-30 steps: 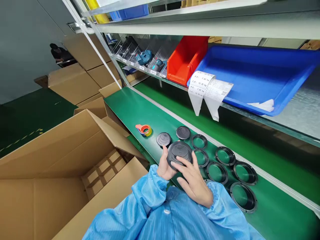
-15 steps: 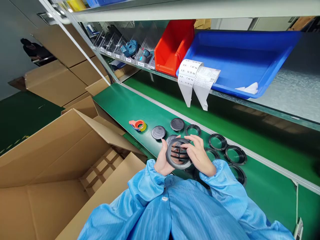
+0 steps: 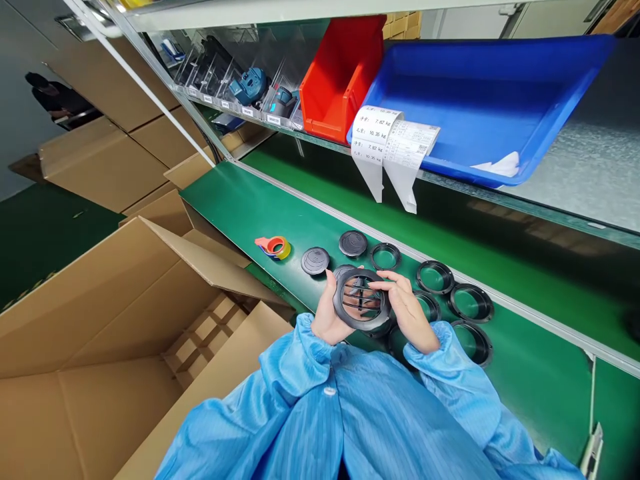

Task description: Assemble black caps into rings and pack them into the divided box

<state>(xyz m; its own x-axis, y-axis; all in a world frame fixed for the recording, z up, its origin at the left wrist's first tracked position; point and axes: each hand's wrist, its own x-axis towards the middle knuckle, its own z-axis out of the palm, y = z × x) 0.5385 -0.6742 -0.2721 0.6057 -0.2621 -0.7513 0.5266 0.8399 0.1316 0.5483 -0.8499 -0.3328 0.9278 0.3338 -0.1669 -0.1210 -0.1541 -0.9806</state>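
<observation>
A round black air vent [image 3: 345, 312] with open crossed slats is held in front of my body, its face tilted up towards me. My left hand [image 3: 329, 313] grips it from the left, thumb on the rim and fingers behind, partly visible through the slats. My right hand [image 3: 411, 313] is at its upper right, fingertips on the rim and upper slats; its thumb is hidden. Beyond the vent on the green bench [image 3: 235, 207] lie a closed round vent [image 3: 315, 261], another closed vent [image 3: 353, 244] and several black rings [image 3: 471, 303].
An orange tape dispenser [image 3: 273, 247] lies on the bench. A large open carton [image 3: 95, 293] with cardboard dividers stands left. Above the bench, a shelf holds a red bin [image 3: 340, 80], a blue tray [image 3: 470, 100] and a hanging label strip [image 3: 377, 143]. A utility knife [image 3: 593, 452] is lower right.
My right fingers have shifted from across the vent's slats towards its upper right rim. More of the slats now shows, and they look more open. The whole view has shifted slightly.
</observation>
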